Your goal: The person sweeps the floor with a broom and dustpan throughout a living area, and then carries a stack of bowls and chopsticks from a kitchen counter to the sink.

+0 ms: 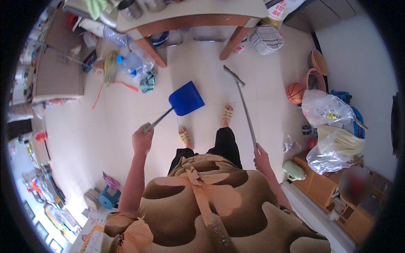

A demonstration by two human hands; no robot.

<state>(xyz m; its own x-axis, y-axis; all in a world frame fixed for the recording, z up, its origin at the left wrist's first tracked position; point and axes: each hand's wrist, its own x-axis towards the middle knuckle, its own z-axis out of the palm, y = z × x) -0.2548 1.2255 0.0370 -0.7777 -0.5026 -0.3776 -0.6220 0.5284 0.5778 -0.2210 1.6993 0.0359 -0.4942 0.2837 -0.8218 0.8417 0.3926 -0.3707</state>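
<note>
My left hand [142,137] grips the grey handle end of a blue dustpan [186,99], whose pan is over the floor ahead of my feet. On the other side, my right hand [262,157] is closed around a long grey pole [247,117]. At the pole's far end is a narrow dark head [234,76], angled across the tiles near a table leg; it looks like a broom or a floor wiper, and I cannot tell which. Both tools are held apart. My sandalled feet stand between them, the right one further forward.
A wooden-legged table [196,20] stands ahead. At the left lie plastic bottles [131,63], a green checked cloth [148,81] and a red-handled item [126,86]. A basketball [295,93], plastic bags [327,109], a green jug [293,170] and a wooden cabinet [316,183] line the right.
</note>
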